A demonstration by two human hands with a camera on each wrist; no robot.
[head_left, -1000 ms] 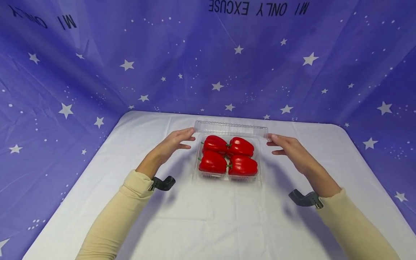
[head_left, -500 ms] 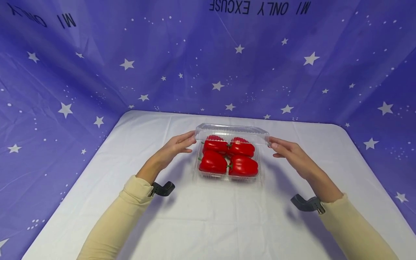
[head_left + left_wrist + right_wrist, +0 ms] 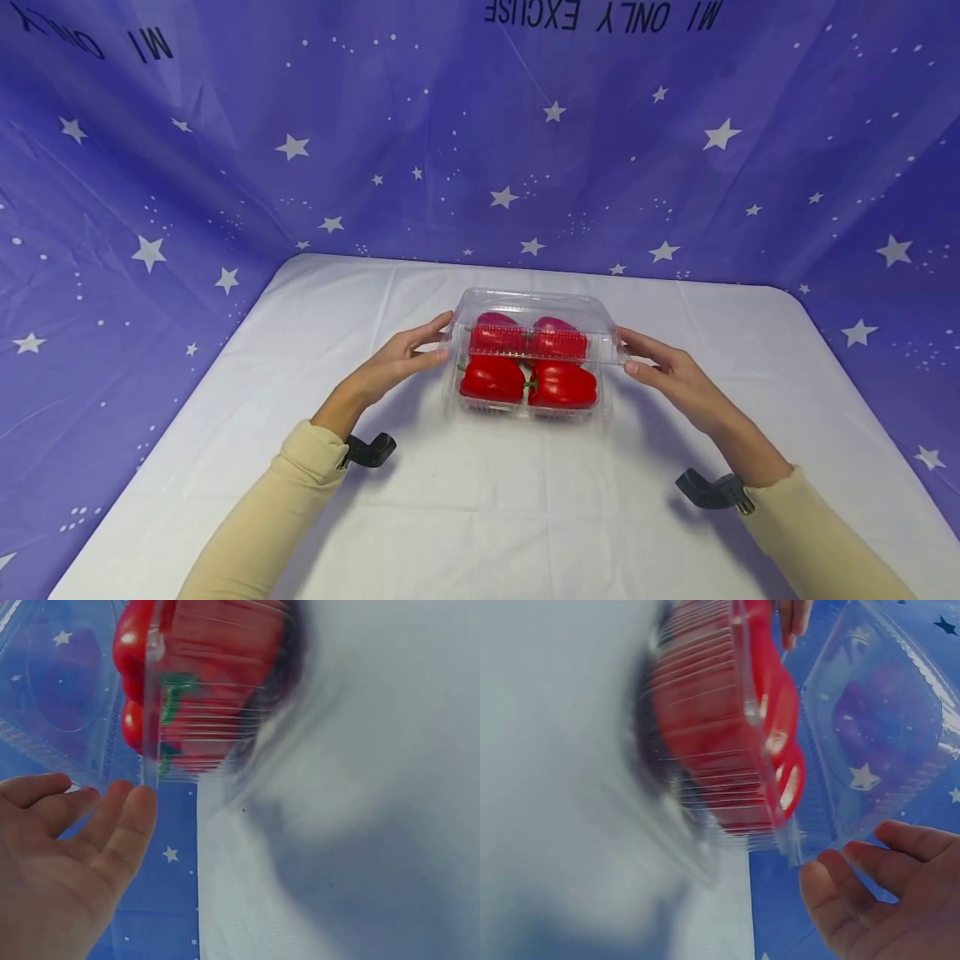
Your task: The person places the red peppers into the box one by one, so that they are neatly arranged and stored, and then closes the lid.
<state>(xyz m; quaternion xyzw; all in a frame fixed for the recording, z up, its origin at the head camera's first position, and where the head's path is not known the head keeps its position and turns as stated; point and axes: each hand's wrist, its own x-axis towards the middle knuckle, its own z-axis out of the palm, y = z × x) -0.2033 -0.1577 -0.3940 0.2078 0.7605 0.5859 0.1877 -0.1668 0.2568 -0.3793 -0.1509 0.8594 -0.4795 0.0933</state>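
A clear plastic clamshell box (image 3: 491, 407) sits on the table with several red bell peppers (image 3: 562, 385) inside. Its hinged lid (image 3: 536, 304) slants over the back peppers, while the front ones lie uncovered. My left hand (image 3: 396, 357) touches the lid's left side with mostly straight fingers. At the lid's right side, my right hand (image 3: 678, 379) touches with extended fingers. In the left wrist view the left hand (image 3: 75, 859) is near the box's back corner, beside the tilted lid (image 3: 64, 667). The right wrist view has the right hand (image 3: 892, 892) just below the lid (image 3: 881, 712).
A white cloth covers the table (image 3: 480, 517). Purple star-printed fabric (image 3: 420, 133) hangs behind it and along both sides. Each wrist carries a dark camera mount (image 3: 371, 451).
The lid has swung from standing upright at the back forward and down over the rear peppers. Both hands have moved with it, slightly toward the person. The box has stayed in place.
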